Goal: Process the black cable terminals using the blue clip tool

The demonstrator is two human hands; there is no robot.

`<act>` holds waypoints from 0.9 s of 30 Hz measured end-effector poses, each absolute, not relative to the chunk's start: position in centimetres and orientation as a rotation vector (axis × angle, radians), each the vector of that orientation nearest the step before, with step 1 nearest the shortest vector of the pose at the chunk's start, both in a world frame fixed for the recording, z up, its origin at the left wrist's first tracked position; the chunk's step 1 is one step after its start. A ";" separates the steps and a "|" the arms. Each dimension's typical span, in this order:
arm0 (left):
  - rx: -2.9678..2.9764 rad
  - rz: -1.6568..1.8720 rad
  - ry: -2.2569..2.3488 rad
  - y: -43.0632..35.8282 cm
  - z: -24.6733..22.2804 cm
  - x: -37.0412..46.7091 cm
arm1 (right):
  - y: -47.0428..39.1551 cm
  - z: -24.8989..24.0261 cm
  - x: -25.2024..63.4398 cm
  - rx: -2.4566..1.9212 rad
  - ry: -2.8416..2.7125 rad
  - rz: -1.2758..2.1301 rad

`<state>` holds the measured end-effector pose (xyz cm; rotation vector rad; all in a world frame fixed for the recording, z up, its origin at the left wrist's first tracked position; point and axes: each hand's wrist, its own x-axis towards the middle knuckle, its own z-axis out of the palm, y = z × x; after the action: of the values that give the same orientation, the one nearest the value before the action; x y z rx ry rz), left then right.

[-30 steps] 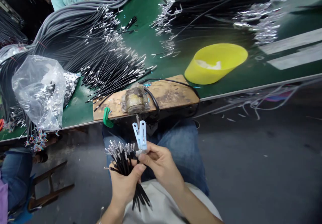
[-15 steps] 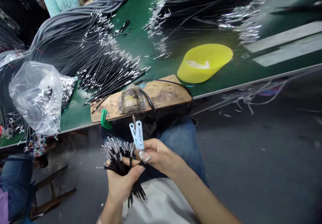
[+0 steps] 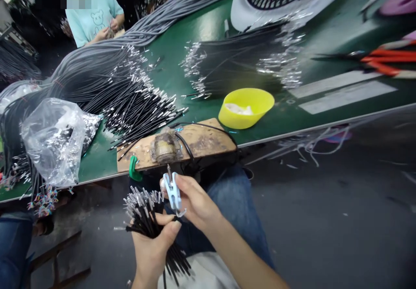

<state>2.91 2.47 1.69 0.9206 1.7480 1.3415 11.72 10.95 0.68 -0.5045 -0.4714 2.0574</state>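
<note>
My left hand (image 3: 152,245) is closed around a bundle of black cables (image 3: 147,219) whose silvery tips fan out above it. The thumb and index finger reach toward one cable end at the clip. In my right hand (image 3: 195,202), thumb and fingers pinch a light blue clothespin (image 3: 173,192) near its upper legs. The clothespin's top is at the thin metal shaft (image 3: 169,170) of a small taped motor (image 3: 164,147); whether they touch I cannot tell. A silvery piece shows at the clothespin's lower end.
The motor sits on a wooden board (image 3: 208,139), held by a green clamp (image 3: 134,169). Behind lie piles of cables (image 3: 143,111), a yellow container (image 3: 247,115), a clear plastic bag (image 3: 55,141), red-handled pliers (image 3: 383,60) and a fan (image 3: 279,3). A co-worker (image 3: 97,20) is across the table.
My right hand has shifted its fingers up along the clothespin to its legs. The clothespin is nearer the shaft. My view has tilted upward, showing more of the fan and the pliers.
</note>
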 end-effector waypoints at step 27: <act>0.592 1.135 1.601 0.3 -1.1 1.4 | 6.9 -2.0 14.5 -0.880 -1.349 1.143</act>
<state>1.39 0.32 -1.13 0.5915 1.6006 1.1353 14.53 6.89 -1.96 -0.8804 -1.3492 1.1425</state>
